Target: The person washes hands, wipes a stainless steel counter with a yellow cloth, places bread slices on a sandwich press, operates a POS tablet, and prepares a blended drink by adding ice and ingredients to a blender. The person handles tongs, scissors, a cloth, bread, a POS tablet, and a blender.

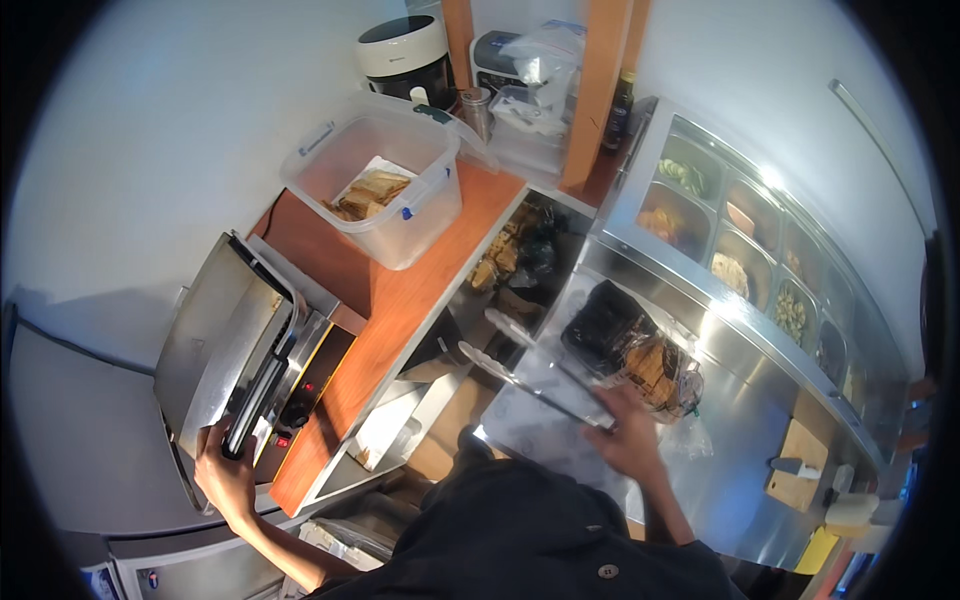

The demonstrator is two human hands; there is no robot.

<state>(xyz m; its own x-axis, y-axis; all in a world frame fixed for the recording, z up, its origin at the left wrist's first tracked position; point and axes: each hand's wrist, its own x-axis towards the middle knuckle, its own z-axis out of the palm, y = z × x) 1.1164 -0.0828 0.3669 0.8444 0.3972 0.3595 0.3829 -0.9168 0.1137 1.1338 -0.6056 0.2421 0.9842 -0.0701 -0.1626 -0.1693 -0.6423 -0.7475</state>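
At the left, my left hand (229, 476) grips the black handle (251, 412) of an electric contact grill (225, 337), whose red lights glow. The grill's plates are mostly hidden from this angle. My right hand (626, 435) holds metal tongs (536, 390) over the paper-covered part of the steel counter, their jaws apart with nothing between them. Just beyond that hand lie a black plastic package (607, 326) and a clear bag of browned food (652, 375). A clear plastic bin (420, 225) with browned flat pieces of bread (371, 193) stands on the wooden counter.
Steel pans of sliced vegetables and other fillings sit under the clear cover of a prep unit (660, 259) at the right. A knife (795, 469) lies on a wooden board (795, 491). An air fryer (405, 56) and a dark bottle (619, 112) stand at the back.
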